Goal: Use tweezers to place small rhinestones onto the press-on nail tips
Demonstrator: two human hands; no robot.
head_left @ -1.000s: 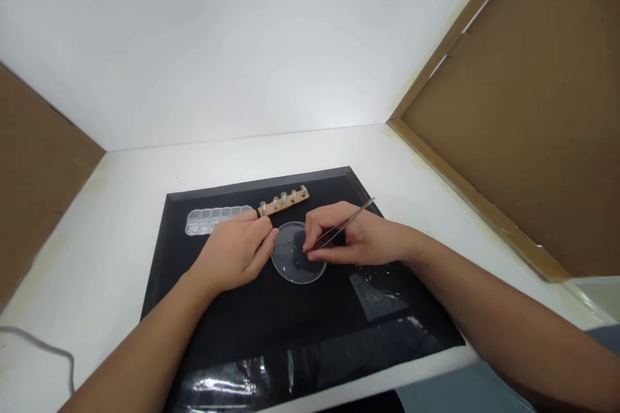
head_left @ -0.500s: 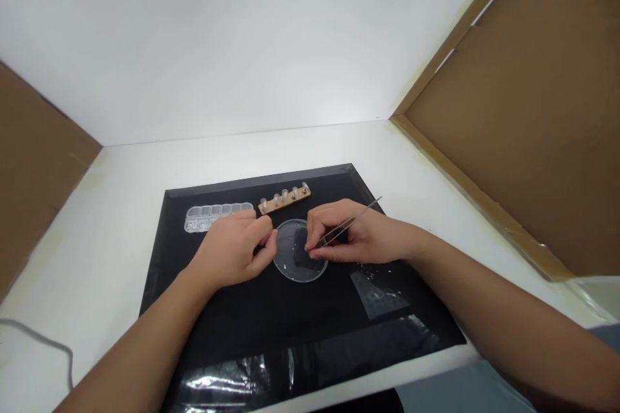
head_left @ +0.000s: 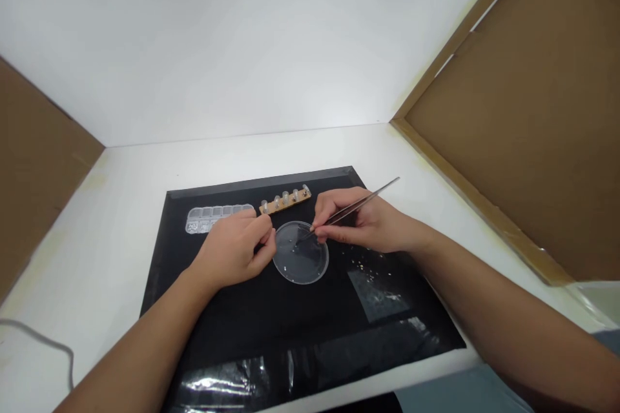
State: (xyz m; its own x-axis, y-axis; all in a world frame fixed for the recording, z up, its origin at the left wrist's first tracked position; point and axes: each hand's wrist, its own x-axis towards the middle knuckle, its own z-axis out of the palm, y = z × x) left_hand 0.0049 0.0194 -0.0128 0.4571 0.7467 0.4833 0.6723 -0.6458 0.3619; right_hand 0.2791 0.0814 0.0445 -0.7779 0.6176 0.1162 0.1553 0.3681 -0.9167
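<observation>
Near the middle of a black mat (head_left: 271, 326) on a white table (head_left: 116, 206), a round clear dish (head_left: 307, 271) lying flat, with a few tiny pale specks (head_left: 285, 269) inside. From its far right, reaching in over the rim, the right hand (head_left: 375, 226), thumb and fingers pinched around thin metal tweezers (head_left: 361, 203). Dish therefore to the near left of that hand, with the tweezers' long axis slanting from far right, past the knuckles, down toward the near left, tips inside the circle of the rim; whether touching the bottom or gripping a speck, too small to tell. Just beside the left rim, the left hand (head_left: 237, 248), loosely curled; contact with the dish or anything held, impossible to tell. Farther off, a clear compartment box (head_left: 213, 211) at left and a wooden strip with clear pegs (head_left: 285, 201) behind the dish.
</observation>
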